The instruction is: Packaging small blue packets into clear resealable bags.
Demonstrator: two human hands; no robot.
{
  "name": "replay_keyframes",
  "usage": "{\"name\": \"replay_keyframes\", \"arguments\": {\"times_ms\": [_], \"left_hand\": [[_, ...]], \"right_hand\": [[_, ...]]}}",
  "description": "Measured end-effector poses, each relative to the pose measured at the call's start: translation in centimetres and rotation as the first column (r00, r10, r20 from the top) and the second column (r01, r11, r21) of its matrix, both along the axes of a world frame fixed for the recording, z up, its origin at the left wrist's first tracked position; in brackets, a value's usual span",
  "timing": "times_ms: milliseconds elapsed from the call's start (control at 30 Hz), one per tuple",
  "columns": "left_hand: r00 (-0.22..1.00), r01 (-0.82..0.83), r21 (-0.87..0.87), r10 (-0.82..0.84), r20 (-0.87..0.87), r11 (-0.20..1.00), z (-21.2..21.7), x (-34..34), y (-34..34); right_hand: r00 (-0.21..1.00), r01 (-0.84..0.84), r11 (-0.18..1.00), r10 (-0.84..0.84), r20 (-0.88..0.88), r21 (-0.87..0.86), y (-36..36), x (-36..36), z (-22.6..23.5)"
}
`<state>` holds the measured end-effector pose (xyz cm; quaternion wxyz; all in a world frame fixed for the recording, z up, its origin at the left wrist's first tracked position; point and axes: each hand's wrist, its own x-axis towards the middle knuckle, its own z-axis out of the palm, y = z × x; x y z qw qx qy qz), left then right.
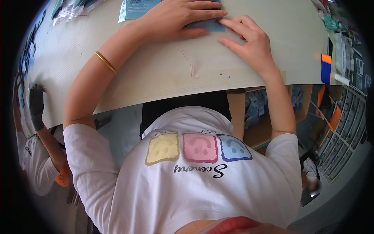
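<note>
The left hand [177, 17] lies flat, fingers spread, pinning a blue sheet [208, 25] to the counter [156, 74] so it cannot slide. The right hand [249, 39] presses its open fingertips on the sheet's near edge, gripping nothing.

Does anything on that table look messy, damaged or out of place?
Little stands out. Both hands, left hand and right hand, lie flat on a blue-grey sheet on the pale table. A thin clear strip lies loose near the front edge, beside two tiny blue specks.
</note>
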<state>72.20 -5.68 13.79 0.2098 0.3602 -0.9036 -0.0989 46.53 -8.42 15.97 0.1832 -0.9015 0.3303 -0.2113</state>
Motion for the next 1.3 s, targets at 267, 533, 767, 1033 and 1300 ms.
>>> {"name": "replay_keyframes", "arguments": {"times_ms": [267, 533, 767, 1033, 1300], "left_hand": [[1.0, -0.028, -0.137, 0.029, 0.0, 0.99, 2.1, -0.2, 2.2], [0.994, -0.107, -0.033, 0.106, -0.037, 0.994, 1.0, -0.7, 4.2], [0.977, -0.194, -0.089, 0.184, -0.112, 0.977, 0.3, -0.8, 5.4], [0.953, -0.205, 0.015, 0.203, -0.226, 0.979, 0.2, -1.0, 5.0], [0.941, -0.198, 0.066, 0.208, -0.265, 0.978, 0.6, -0.2, 5.0]], "right_hand": [[0.994, -0.076, 0.985, 0.063, -0.091, -0.153, -0.2, -0.4, -0.6], [0.951, -0.299, 0.831, 0.301, -0.072, -0.469, -0.4, -0.6, -2.0], [0.968, -0.224, 0.925, 0.247, 0.038, -0.308, -0.4, -1.4, -1.5], [0.979, -0.134, 0.989, 0.124, 0.164, 0.054, -0.5, -1.9, -1.7], [0.992, -0.033, 0.978, 0.007, 0.127, 0.204, -0.5, -0.8, -1.2]]}}
